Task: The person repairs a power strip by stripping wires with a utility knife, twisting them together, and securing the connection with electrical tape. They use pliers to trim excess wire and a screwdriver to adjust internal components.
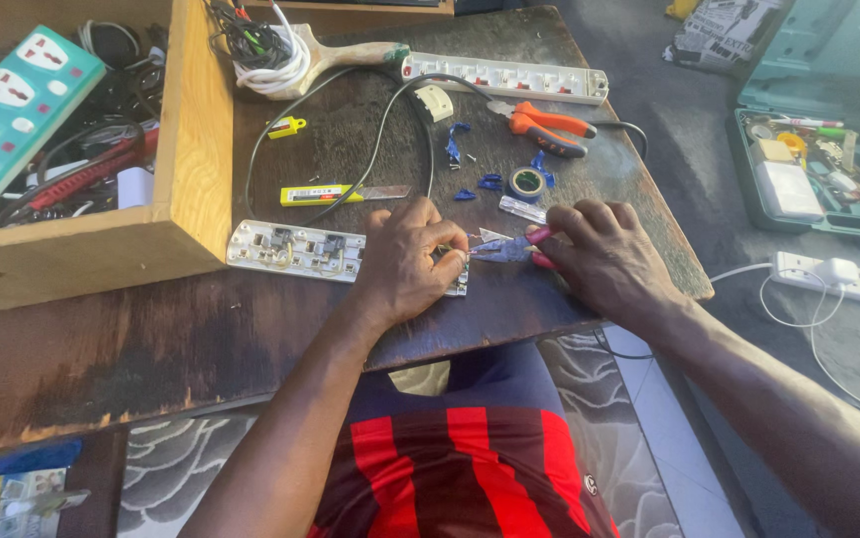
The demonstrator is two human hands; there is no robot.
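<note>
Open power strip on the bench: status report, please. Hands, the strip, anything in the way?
Left hand pressing down on the open strip. Right hand has a grip on small pliers, tips at the strip's right end. Black cable loops just behind; utility knife beside it.

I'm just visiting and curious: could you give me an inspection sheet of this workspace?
Surface: dark worn wooden table.
Job's things: opened power strip, insides exposed; small red-handled tool.
Clutter: orange pliers, tape roll, yellow utility knife, blue scraps.
Hands: left hand rests on strip; right hand grips tool.
Cables: black cable loops across table.
Surroundings: wooden box, green toolbox, white floor strip.
</note>
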